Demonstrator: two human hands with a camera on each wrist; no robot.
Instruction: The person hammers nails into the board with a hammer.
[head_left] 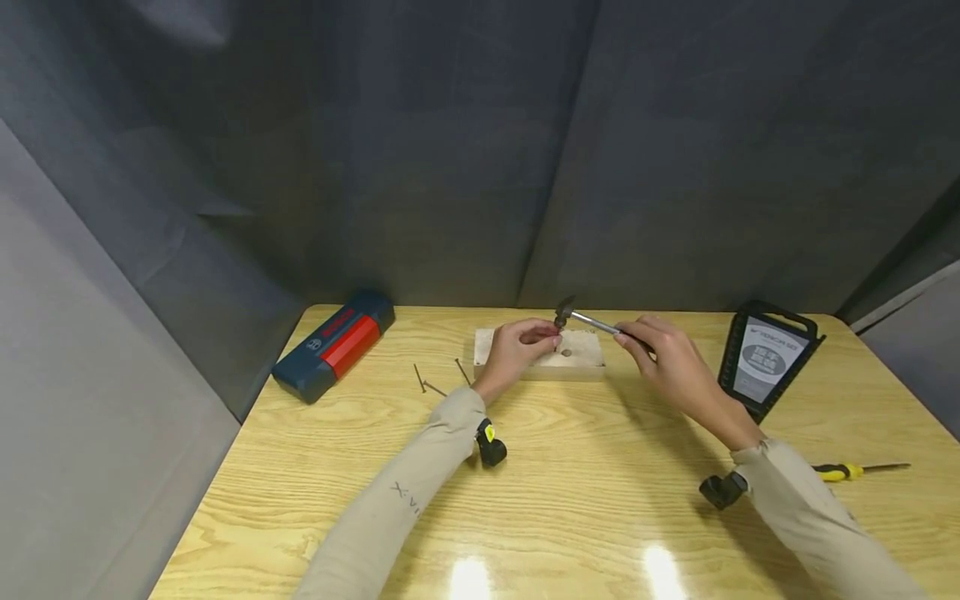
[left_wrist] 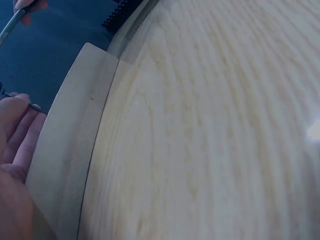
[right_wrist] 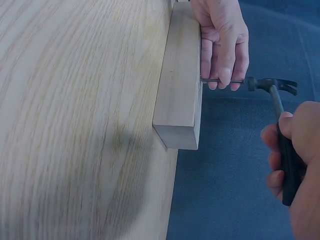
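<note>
A pale wooden block (head_left: 585, 360) lies near the back of the table. My left hand (head_left: 517, 354) pinches a nail (right_wrist: 214, 80) upright on the block's top, its tip touching the wood in the right wrist view. My right hand (head_left: 667, 358) grips the dark handle of a claw hammer (head_left: 592, 321). The hammer's head (right_wrist: 265, 84) hangs just above the nail's head, with a small gap between them. A dark round spot (head_left: 566, 352) shows on the block's top beside the pinched nail.
Several loose nails (head_left: 418, 378) lie left of the block. A blue and red case (head_left: 333, 346) stands at the back left. On the right are a black case with a label (head_left: 768, 358) and a yellow-handled screwdriver (head_left: 840, 472). A dark curtain (head_left: 450, 167) hangs behind the table.
</note>
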